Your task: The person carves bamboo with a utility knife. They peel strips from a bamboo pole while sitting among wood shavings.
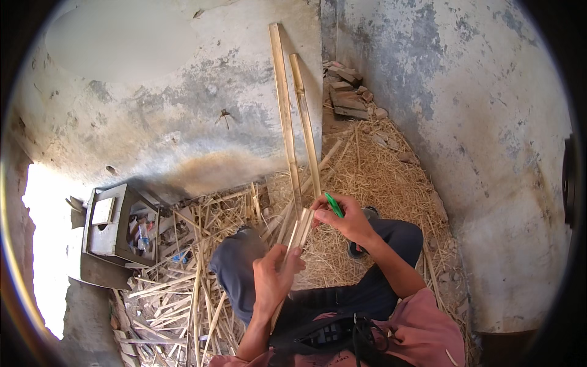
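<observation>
My left hand point(275, 275) is closed around a small bundle of pale split bamboo strips point(298, 231), held upright and slightly tilted between my knees. Close to the upper end of the strips is my right hand point(347, 220), its fingers bent around a slim green pen-like tool point(334, 205). The tool's lower end is hidden by the fingers, so its exact kind does not show. My right fingertips are at the edge of the strips; whether they press on them is too small to tell.
Two long split bamboo lengths point(284, 104) lean on the stained wall ahead. Loose strips point(177, 306) litter the floor at left, beside an open metal cabinet point(113, 223). Straw-like shavings point(379, 177) cover the floor at right, with bricks point(348, 101) in the far corner.
</observation>
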The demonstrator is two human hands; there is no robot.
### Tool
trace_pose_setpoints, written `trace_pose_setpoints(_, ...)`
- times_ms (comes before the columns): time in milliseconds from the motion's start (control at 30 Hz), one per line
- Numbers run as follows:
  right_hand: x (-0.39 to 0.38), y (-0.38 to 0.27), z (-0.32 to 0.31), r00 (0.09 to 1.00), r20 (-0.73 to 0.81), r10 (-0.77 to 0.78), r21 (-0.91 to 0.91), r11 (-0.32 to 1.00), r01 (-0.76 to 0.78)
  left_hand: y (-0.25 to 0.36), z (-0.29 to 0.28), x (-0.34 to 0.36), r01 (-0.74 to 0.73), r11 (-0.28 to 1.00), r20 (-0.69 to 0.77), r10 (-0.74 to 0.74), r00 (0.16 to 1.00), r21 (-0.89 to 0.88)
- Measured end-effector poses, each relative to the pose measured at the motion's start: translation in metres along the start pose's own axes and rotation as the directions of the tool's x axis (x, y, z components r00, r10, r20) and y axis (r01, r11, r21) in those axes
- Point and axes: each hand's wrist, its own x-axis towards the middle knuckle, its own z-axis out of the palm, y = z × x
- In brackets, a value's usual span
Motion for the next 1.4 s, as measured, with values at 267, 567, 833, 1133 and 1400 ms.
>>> trace_pose_setpoints(267, -0.001, 0.006, -0.005, 0.999, -0.037, -0.019, -0.158, 0.987, 0.013, -0.006, 0.002, -0.001, 0.156, 0.967, 0.092, -0.14, 0.986, -0.202)
trace_pose_setpoints(567, -0.001, -0.001, 0.003, 0.998, -0.032, -0.045, -0.189, 0.981, 0.038, -0.025, -0.002, 0.006, 0.198, 0.944, 0.274, -0.124, 0.954, -0.263)
trace_pose_setpoints(833, -0.01, 0.007, 0.002, 0.813, 0.213, -0.542, -0.64, 0.551, 0.536, -0.023, -0.01, 0.006, 0.19, 0.938, 0.221, -0.128, 0.967, -0.291)
trace_pose_setpoints(1133, -0.012, 0.008, 0.015, 0.775, 0.249, -0.581, -0.739, 0.404, 0.54, -0.016, -0.022, 0.001, 0.261, 0.881, 0.31, -0.139, 0.94, -0.395)
trace_pose_setpoints(1400, -0.01, 0.003, 0.014, 0.736, 0.261, -0.624, -0.745, 0.355, 0.565, -0.016, -0.027, -0.005, 0.332, 0.82, 0.375, -0.156, 0.914, -0.466)
